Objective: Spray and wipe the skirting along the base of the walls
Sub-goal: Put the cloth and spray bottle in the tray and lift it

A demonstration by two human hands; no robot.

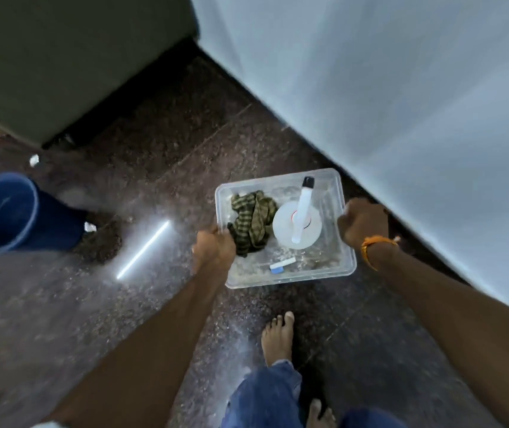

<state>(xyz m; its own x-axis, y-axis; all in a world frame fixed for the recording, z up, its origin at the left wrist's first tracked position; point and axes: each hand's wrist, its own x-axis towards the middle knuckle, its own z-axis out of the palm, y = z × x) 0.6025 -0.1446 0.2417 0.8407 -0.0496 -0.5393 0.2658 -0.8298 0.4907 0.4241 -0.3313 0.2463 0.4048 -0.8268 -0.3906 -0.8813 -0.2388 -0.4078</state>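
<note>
Hands: left hand (214,247) and right hand (361,222) curl over opposite rims of clear tub (290,281), centre frame, keeping spray bottle (298,225) and cloth (253,220) level; skirting (244,97) runs upper right.

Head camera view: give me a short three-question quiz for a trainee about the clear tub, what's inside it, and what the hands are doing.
1. True or false: the left hand and right hand each grip a side of the clear plastic tub.
2. What lies in the tub beside the white spray bottle? A red sponge; B green checked cloth; C yellow glove.
3. Fill in: the blue round bucket stands on the person's ____ side.
Key: 1 true; 2 B; 3 left.
</note>
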